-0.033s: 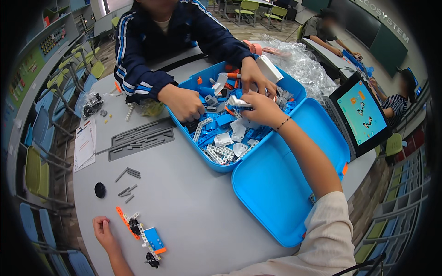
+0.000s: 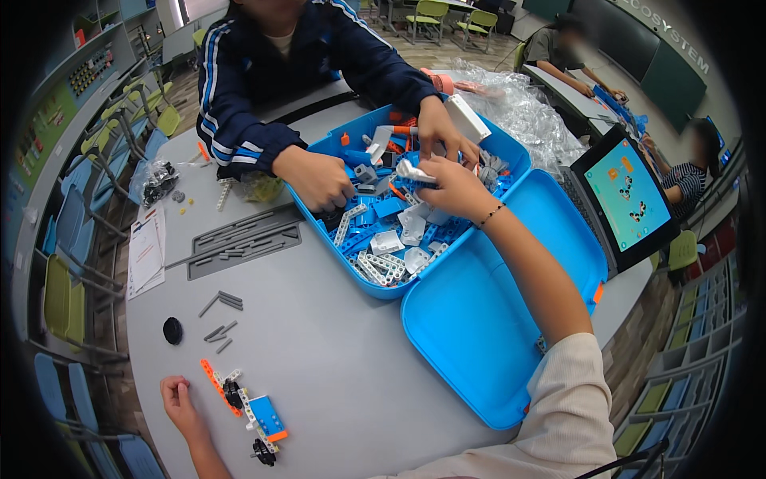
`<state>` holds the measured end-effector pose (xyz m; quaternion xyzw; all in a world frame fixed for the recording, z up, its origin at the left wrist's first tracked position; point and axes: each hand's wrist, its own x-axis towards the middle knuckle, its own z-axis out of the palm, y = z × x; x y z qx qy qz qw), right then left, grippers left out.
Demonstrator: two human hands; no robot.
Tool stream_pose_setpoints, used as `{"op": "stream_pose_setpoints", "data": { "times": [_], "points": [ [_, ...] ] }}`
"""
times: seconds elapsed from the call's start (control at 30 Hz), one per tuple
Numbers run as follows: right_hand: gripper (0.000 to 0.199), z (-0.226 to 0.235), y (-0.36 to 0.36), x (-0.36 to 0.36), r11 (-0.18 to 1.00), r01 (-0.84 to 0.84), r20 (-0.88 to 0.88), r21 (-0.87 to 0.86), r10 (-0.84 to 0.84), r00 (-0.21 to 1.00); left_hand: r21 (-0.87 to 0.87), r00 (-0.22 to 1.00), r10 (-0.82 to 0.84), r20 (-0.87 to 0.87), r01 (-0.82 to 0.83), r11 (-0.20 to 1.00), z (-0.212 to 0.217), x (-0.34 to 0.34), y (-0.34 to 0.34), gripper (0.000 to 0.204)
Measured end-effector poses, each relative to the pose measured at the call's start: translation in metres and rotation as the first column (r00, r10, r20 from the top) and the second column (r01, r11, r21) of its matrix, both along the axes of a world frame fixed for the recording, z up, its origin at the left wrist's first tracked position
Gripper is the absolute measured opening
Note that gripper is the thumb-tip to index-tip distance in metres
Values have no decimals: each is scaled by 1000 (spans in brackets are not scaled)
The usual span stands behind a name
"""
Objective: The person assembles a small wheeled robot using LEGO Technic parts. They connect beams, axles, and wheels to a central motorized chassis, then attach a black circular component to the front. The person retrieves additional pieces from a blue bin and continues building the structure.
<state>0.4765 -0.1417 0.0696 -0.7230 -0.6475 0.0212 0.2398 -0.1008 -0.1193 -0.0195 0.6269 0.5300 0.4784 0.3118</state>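
Person's right hand reaches over the open blue case and into its parts-filled half. Fingers curled closed around a light grey, elongated building piece; one end of the piece sticks out past the fingertips toward the person's left. A dark bead bracelet sits on the wrist.

Just below the fingers: loose mix of white, grey and blue beams and panels lying in the case. Beyond the fingertips, further into the case, some orange parts.

Person's left hand rests flat-ish on the grey table, well apart from the case. Fingers loosely bent, thumb tucked; holding nothing that I can see. Just to the right of those fingers: a small partly built model with an orange beam, black wheels and a blue block. Hand and model look apart, not touching. Above the fingers, farther up the table: a black round piece and a few short grey pins.

A second person in a dark blue jacket sits across the table. Both of their hands are in the case, one close beside the right hand's fingertips.

A tablet stands beyond the case lid, to the right of the right forearm.
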Motion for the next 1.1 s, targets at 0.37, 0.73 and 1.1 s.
{"op": "stream_pose_setpoints", "data": {
  "times": [0.37,0.73,1.1],
  "points": [
    [15,11,-6,7,975,194,-724,111,-54,688,-21,1000,19,-7,-19,1000,-1,-2,0,5],
    [19,19,-12,9,993,-56,-872,105,119,475,-21,1000,23,-4,-23,1000,0,-1,0,5],
    [20,55,-53,13,971,60,-900,233,191,391,1,999,-30,-34,30,1000,-4,-5,2,6]
  ]
}}
